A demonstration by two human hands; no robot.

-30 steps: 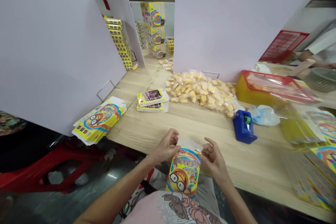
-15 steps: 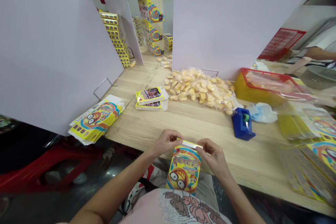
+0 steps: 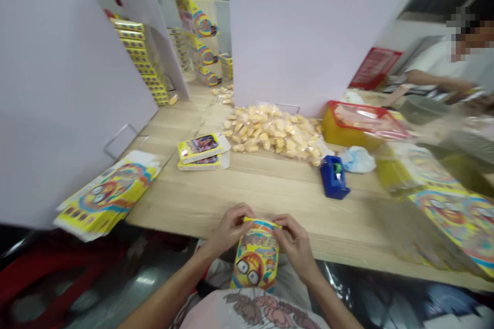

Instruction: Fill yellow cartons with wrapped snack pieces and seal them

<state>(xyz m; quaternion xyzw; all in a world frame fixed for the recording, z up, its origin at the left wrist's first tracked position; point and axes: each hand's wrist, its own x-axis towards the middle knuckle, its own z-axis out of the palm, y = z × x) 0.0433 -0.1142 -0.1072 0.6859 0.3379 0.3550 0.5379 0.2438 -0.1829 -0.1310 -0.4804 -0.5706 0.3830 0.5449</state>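
Between my hands is a yellow cardboard box [image 3: 255,259] with a cartoon face in glasses, held upright at the table's front edge above my lap. My left hand [image 3: 233,224] pinches its upper left corner. At the upper right corner, my right hand [image 3: 294,240] grips with thumb and fingers. The top edge of the box looks closed, with no white flap showing. Farther back on the table lie two small yellow boxes [image 3: 200,148], one on the other, with a white flap sticking out at the right.
Wrapped yellow pieces [image 3: 274,131] are heaped behind. A blue tape dispenser [image 3: 334,179] stands right of them, near a yellow-and-red basket [image 3: 347,131]. Flat cartons [image 3: 111,193] lie left; more cartons [image 3: 451,216] lie right. Another person [image 3: 440,69] works at the far right.
The white flap at the box top has been folded down out of sight. My view has turned right, so the table's contents sit farther left.
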